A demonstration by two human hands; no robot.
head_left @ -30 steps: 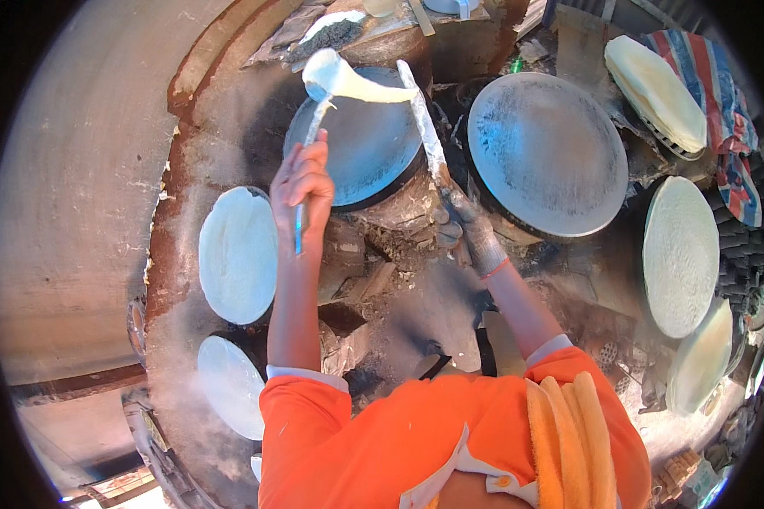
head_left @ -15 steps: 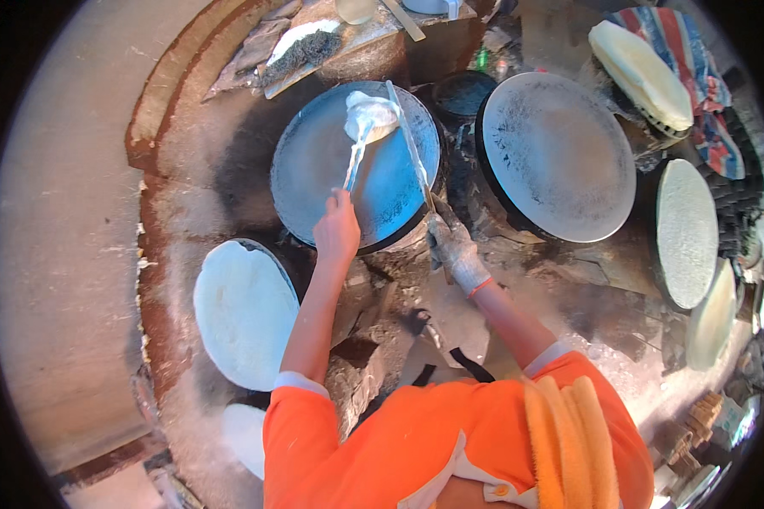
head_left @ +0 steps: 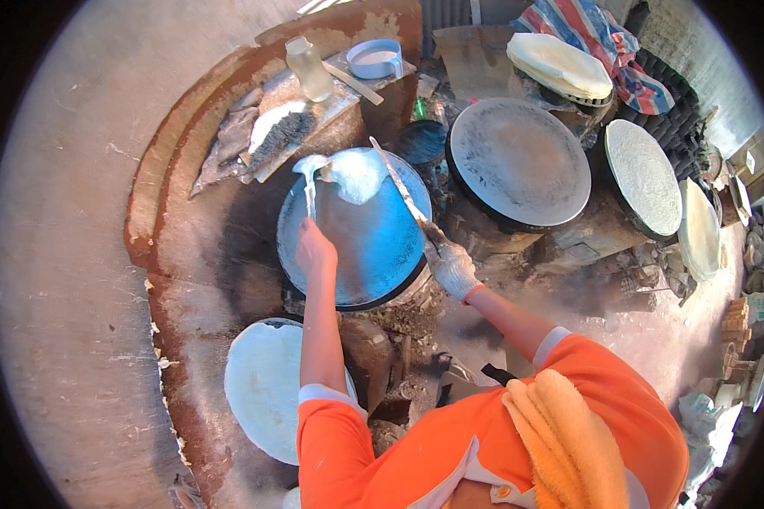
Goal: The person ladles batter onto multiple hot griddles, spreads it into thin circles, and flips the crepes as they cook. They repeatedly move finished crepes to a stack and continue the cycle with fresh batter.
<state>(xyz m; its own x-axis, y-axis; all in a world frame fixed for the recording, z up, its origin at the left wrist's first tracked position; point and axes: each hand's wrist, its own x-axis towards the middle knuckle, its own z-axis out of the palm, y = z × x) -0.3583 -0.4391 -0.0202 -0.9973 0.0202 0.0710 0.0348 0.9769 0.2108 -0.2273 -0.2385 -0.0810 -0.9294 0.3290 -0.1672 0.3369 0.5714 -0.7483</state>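
Note:
My bare left hand (head_left: 316, 248) is closed around the handle of a batter-coated ladle (head_left: 311, 185). The ladle's head is over the far left part of a round griddle (head_left: 339, 267). Just right of it, white batter (head_left: 358, 176) lies in a patch near the griddle's far rim. My right hand (head_left: 452, 266), in a pale, stained work glove, grips a long, thin, batter-smeared spreader stick (head_left: 401, 188). The stick slants along the griddle's right side, its tip near the far rim; whether it touches the surface I cannot tell.
A bare second griddle (head_left: 518, 161) stands to the right. Griddles with white pancakes (head_left: 267, 390) sit at near left and far right. A pancake stack (head_left: 560, 64) rests behind. A jar (head_left: 309, 68), a blue-rimmed cup (head_left: 375, 59) and dark charcoal-like bits (head_left: 282, 140) occupy the back ledge.
The ladle has shifted left across the griddle, and a batter patch now shows beside it. The stick stays at the griddle's right side. The whole view has turned and shifted.

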